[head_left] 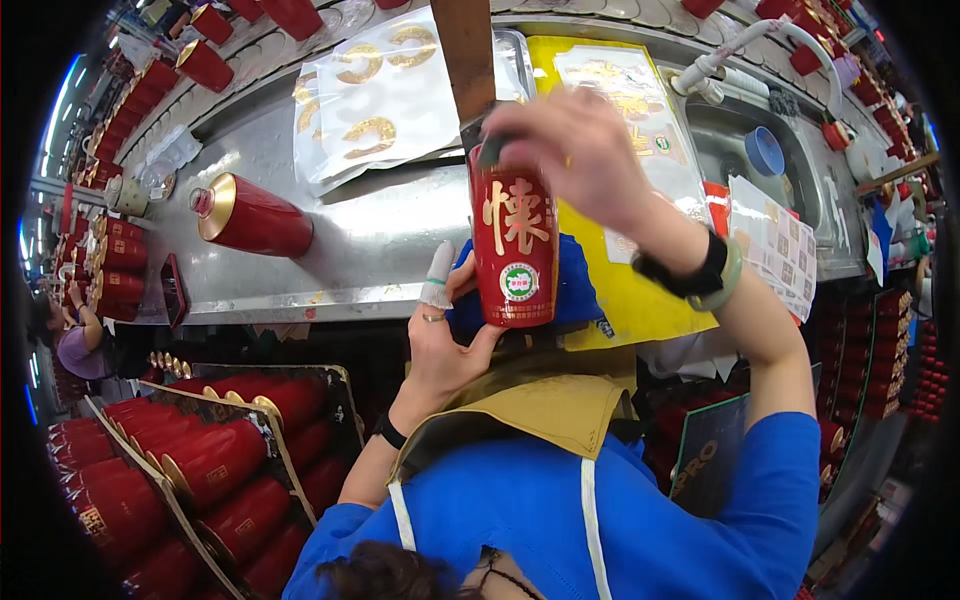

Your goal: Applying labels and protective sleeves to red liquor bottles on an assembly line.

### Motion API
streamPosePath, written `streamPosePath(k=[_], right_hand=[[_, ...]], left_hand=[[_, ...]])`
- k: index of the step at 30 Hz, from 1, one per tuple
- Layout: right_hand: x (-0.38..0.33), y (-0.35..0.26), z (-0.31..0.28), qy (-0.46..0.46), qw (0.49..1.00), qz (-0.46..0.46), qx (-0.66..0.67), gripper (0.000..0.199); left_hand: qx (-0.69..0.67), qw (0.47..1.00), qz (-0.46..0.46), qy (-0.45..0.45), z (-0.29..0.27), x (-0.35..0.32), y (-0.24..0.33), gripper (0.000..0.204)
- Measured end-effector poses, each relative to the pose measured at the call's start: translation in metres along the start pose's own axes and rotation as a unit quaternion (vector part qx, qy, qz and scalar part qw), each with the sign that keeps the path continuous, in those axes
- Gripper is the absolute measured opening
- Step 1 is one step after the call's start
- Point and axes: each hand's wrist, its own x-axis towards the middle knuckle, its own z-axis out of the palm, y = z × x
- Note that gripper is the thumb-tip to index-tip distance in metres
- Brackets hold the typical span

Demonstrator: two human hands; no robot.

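A red bottle (516, 240) with large gold lettering and a round white-and-green emblem lies in front of me on a blue cloth (575, 275). My left hand (450, 330) is closed around its near end, thumb at the base; one finger wears a white covering and another a ring. Above the bottle's far end is my right hand (580, 145), blurred by motion. Its fingers are pinched on a small dark green pad (493, 150), which touches or hovers over the bottle's upper part; I cannot tell which.
A second red bottle (255, 215) with a gold shoulder lies at left on the metal bench (370, 270). White sheets with gold decals (385, 95) lie beyond. A yellow board (650, 300) and a sink (730, 150) are at right. Crates of red bottles (215, 465) stand below left.
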Motion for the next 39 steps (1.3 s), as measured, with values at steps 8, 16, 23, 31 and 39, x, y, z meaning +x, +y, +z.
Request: streamPosePath(k=[8, 16, 23, 31, 39], right_hand=[[-0.095, -0.062, -0.016, -0.039, 0.986, -0.115, 0.111, 0.02], [-0.102, -0.06, -0.02, 0.008, 0.997, 0.05, 0.064, 0.021], [-0.094, -0.082, -0.028, -0.042, 0.983, 0.05, 0.171, 0.02], [-0.019, 0.005, -0.019, 0.025, 0.989, -0.093, -0.114, 0.012], [-0.009, -0.018, -0.01, 0.015, 0.999, -0.029, -0.011, 0.019]], left_hand=[[0.073, 0.997, -0.02, 0.019, 0.006, 0.019, 0.014, 0.08], [0.089, 0.996, 0.013, -0.007, 0.0, 0.018, 0.0, 0.071], [0.068, 0.996, -0.024, -0.055, 0.0, 0.02, 0.007, 0.08], [0.07, 0.997, 0.008, -0.026, 0.0, 0.014, 0.002, 0.066], [0.151, 0.986, 0.029, 0.066, 0.005, 0.014, 0.039, 0.091]])
